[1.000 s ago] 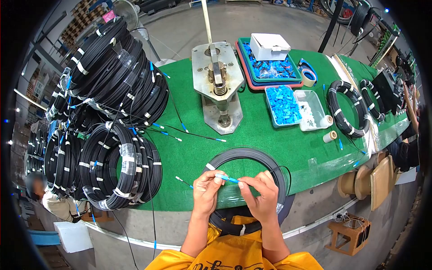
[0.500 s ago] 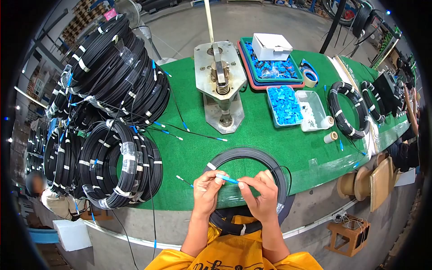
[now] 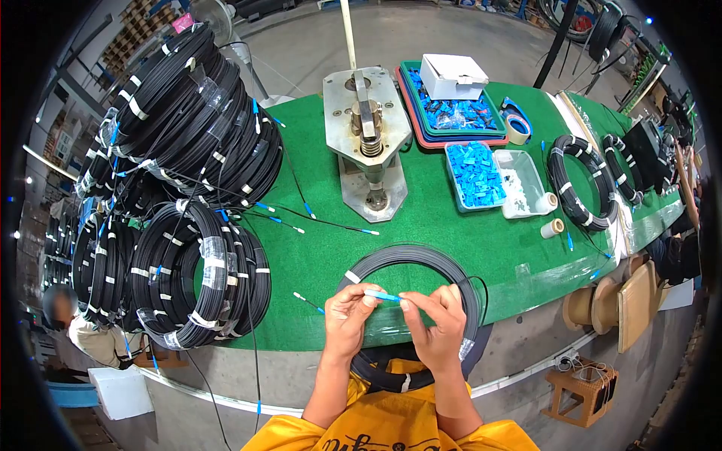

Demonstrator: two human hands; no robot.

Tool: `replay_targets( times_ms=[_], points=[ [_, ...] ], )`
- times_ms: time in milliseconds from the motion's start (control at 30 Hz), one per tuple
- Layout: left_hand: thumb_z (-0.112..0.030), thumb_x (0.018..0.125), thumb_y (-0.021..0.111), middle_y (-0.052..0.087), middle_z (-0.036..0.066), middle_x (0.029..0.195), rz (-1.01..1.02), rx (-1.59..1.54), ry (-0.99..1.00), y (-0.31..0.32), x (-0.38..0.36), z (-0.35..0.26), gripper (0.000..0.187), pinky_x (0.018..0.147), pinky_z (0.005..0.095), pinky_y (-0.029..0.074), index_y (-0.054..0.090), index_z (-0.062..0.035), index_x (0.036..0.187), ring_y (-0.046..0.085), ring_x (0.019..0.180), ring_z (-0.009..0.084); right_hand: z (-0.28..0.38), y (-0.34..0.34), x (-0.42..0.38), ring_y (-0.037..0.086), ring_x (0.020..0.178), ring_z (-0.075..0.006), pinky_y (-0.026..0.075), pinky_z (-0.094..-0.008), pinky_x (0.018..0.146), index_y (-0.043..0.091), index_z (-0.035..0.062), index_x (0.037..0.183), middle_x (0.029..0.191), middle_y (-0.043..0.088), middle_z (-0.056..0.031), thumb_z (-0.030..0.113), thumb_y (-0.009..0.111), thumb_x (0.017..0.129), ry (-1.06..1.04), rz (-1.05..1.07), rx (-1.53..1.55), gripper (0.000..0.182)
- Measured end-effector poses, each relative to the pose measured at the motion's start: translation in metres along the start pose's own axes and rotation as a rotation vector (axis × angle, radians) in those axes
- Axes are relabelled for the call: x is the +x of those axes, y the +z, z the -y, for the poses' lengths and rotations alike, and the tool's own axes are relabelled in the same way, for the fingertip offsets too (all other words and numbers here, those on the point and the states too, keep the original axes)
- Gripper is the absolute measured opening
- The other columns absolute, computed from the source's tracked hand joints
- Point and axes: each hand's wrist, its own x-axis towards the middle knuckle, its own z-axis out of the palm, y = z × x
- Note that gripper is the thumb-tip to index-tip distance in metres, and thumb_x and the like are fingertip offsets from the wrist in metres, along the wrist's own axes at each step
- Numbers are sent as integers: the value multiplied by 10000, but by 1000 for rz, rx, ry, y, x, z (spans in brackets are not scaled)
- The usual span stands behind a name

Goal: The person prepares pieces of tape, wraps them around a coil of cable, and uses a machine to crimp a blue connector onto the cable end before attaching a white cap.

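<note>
A slim blue cable connector [image 3: 386, 297] spans the gap between my two hands, roughly level. My left hand [image 3: 347, 322] pinches its left end between thumb and fingertips. At the other end, the thumb and fingers of my right hand [image 3: 436, 323] close on it. Just beyond both hands lies a coil of black cable [image 3: 406, 254], its near part against my yellow shirt. From the coil's right side a loose loop of cable [image 3: 485, 295] curves out. Another blue-and-white connector end [image 3: 309, 303] rests on the green table left of my left hand.
Large stacks of black cable coils [image 3: 203, 143] fill the left side. A metal hand press [image 3: 366, 143] stands at the back centre. Right of it are a box of blue parts [image 3: 475, 177], a clear box [image 3: 523, 169] and tape [image 3: 517, 129]. Another coil [image 3: 560, 180] lies farther right.
The blue connector has tilted slightly towards level, its right end a little higher. Both hands keep their pinch and have barely moved.
</note>
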Motion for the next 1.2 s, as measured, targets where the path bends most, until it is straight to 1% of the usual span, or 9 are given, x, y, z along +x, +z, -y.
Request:
replay_targets(
  times_ms=[333, 433, 500, 600, 700, 767, 833, 1133, 1200],
  points=[
    [-108, 922, 685, 682, 114, 965, -14, 16, -16, 1, -1, -1, 200, 810, 279, 491, 656, 35, 1058, 621, 859, 147, -2, -1, 1, 407, 672, -196, 344, -326, 612, 763, 108, 925, 645, 427, -13, 129, 777, 791, 14, 61, 57, 136],
    [-102, 923, 681, 687, 107, 961, -19, 48, -24, 2, 0, -2, 197, 808, 276, 496, 655, 36, 1060, 628, 860, 141, 0, -2, 3, 451, 710, -200, 360, -347, 690, 758, 120, 914, 670, 458, -8, 138, 782, 785, 66, 68, 60, 133],
    [-50, 929, 666, 699, 80, 998, -3, 80, -17, 1, 1, -2, 166, 828, 247, 510, 674, 31, 1073, 644, 908, 114, 0, -6, 12, 529, 779, -217, 376, -361, 819, 750, 115, 896, 727, 531, -17, 138, 791, 762, -115, 60, -135, 141],
    [-42, 921, 669, 702, 64, 981, 6, 178, -28, 1, -1, -12, 139, 817, 232, 499, 690, 27, 1041, 627, 877, 90, 4, -19, 20, 575, 861, -226, 337, -411, 936, 741, 127, 900, 791, 587, -5, 158, 806, 743, -166, 143, -201, 173],
    [-49, 904, 687, 707, 32, 938, 93, 408, -130, -1, -1, -30, 115, 760, 228, 484, 705, 20, 995, 603, 834, 67, -13, -23, 20, 582, 880, -210, 311, -426, 960, 738, 165, 906, 820, 602, 11, 188, 797, 769, -197, 205, -61, 151],
    [-65, 880, 711, 714, 38, 873, 120, 516, -99, -1, 3, -38, 112, 700, 240, 466, 705, 16, 957, 603, 773, 86, -17, -25, 23, 574, 819, -206, 357, -417, 898, 730, 152, 906, 806, 597, 3, 182, 792, 771, -242, 208, -43, 151],
    [-44, 880, 699, 689, 54, 811, 289, 868, 53, 9, 8, -58, 97, 628, 249, 469, 702, 18, 954, 609, 717, 94, -20, -24, 26, 549, 742, -213, 387, -378, 790, 722, 124, 886, 773, 587, -8, 169, 785, 776, -277, 203, 54, 135],
    [-71, 863, 722, 698, 119, 832, 238, 966, 283, 22, 7, -58, 136, 652, 315, 519, 689, 30, 949, 680, 738, 239, -17, -12, 14, 473, 642, -194, 366, -326, 673, 704, 63, 858, 687, 564, -17, 146, 779, 798, -175, 100, 147, 128],
    [-49, 861, 713, 690, 112, 810, 228, 984, 340, 24, 7, -53, 108, 626, 296, 505, 691, 32, 930, 664, 707, 213, -18, -10, 12, 472, 641, -196, 364, -327, 668, 699, 61, 857, 687, 563, -19, 146, 778, 800, -165, 81, 150, 129]
  ],
)
